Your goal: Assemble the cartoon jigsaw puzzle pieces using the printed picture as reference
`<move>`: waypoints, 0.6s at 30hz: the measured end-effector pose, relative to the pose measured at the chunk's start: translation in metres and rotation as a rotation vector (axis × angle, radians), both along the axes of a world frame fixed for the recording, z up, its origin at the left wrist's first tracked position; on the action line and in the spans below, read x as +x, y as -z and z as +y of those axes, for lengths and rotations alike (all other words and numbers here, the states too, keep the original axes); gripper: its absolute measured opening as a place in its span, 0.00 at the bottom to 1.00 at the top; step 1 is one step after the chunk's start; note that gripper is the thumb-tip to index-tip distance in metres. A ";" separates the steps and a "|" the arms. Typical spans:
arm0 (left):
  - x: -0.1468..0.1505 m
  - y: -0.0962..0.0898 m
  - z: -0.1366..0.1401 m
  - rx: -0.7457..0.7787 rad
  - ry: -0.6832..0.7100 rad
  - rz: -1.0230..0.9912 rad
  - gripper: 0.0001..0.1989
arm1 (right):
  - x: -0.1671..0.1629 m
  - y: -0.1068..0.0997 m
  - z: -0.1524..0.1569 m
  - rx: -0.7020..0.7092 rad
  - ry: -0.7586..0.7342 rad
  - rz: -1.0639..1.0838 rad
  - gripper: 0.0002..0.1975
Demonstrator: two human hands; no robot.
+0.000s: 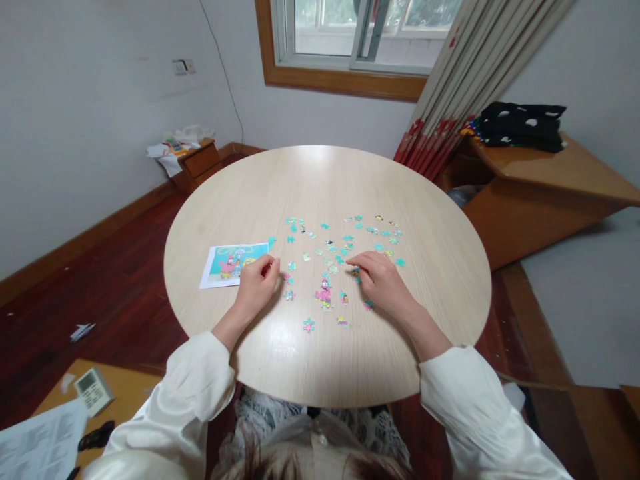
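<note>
My left hand (257, 281) rests as a loose fist at the right edge of a printed picture sheet (227, 252), covering part of it. No piece shows in its fingers. My right hand (377, 275) hovers low over jigsaw pieces on the right, index finger stretched toward a group of pale and turquoise pieces (331, 267); its other fingers are bent and partly hidden. Between the hands lies a joined pink cartoon figure (324, 293). Nearer me are a pink-and-turquoise piece (309, 325) and a yellowish piece (343, 321). Several loose turquoise pieces (387, 233) are scattered beyond.
The pieces lie on a round pale wooden table (320, 180). A small drawer cabinet (200, 163) stands at the back left, and a tilted wooden desk (545, 173) at the right. On a low surface at lower left are a remote control (94, 392) and a printed paper (45, 440).
</note>
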State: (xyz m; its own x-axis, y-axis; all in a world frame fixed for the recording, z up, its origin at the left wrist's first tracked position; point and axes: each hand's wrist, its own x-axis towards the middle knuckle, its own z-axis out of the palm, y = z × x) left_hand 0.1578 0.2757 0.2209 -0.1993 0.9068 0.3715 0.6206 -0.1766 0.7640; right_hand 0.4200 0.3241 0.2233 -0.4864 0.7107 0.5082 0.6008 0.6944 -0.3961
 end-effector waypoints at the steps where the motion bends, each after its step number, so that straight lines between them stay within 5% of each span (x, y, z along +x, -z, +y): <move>1: 0.000 0.000 0.000 -0.005 0.000 0.001 0.14 | 0.000 0.000 0.000 -0.004 -0.001 0.000 0.16; 18: 0.002 -0.001 -0.002 -0.035 0.026 0.019 0.14 | 0.000 -0.001 -0.001 -0.040 0.006 -0.012 0.16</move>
State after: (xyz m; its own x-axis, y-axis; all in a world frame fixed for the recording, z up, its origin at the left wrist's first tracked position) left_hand 0.1601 0.2734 0.2220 -0.1688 0.9240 0.3430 0.6309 -0.1661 0.7579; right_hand 0.4200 0.3234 0.2244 -0.4882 0.7333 0.4732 0.6094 0.6746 -0.4166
